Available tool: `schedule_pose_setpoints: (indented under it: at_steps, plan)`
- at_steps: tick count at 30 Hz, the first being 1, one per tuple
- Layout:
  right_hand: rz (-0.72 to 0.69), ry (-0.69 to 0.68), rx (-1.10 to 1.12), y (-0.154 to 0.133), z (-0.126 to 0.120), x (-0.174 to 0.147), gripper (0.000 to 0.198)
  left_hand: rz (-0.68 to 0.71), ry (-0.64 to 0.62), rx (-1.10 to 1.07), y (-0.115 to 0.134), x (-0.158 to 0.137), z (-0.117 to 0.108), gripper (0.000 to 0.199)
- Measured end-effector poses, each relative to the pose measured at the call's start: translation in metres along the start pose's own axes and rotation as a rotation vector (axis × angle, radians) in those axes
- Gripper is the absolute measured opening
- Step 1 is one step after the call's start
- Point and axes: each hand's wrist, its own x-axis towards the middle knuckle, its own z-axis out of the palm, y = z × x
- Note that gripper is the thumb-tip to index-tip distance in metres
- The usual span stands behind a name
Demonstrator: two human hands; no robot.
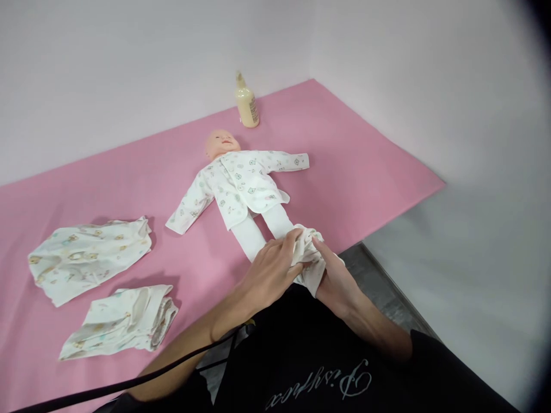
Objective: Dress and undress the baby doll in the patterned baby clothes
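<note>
A baby doll lies on its back, dressed in a white printed jacket with its arms spread. White covers the doll's legs, which point toward me. At the end of the leg on the right, my left hand and my right hand are closed on a bunched white printed garment. The cloth gathers around or against that foot, and the foot itself is hidden. Part of the garment hangs over my right hand. Whether it is a pant leg or another piece, I cannot tell.
A pump bottle of cream-coloured liquid stands beyond the doll's head. Two printed cloth pieces, a larger one and a folded one, lie at left on the pink table. White walls border it. A black cable crosses my left forearm.
</note>
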Motion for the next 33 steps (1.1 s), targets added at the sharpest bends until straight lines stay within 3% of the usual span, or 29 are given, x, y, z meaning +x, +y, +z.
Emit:
schedule_pose_setpoints:
  at_steps: [4, 10, 16, 28, 33]
  plan:
    - [0.018, -0.015, -0.017, -0.001, 0.000, -0.003, 0.038, 0.000, -0.109, -0.128, 0.003, -0.002, -0.016, 0.042]
    - [0.046, -0.044, -0.013, -0.003, 0.003, -0.011, 0.040, 0.036, -0.221, -0.275, -0.003, 0.006, -0.041, 0.040]
    - [0.030, -0.037, -0.026, -0.002, 0.002, -0.014, 0.041, 0.068, -0.336, -0.366, -0.018, 0.017, -0.052, 0.043]
    - [-0.010, -0.049, -0.159, 0.000, 0.005, -0.024, 0.040, 0.043, -0.290, -0.095, -0.021, 0.028, -0.054, 0.041]
    - [-0.031, -0.077, -0.245, 0.000, -0.001, -0.024, 0.044, 0.119, -0.237, 0.022, -0.018, 0.027, -0.051, 0.037]
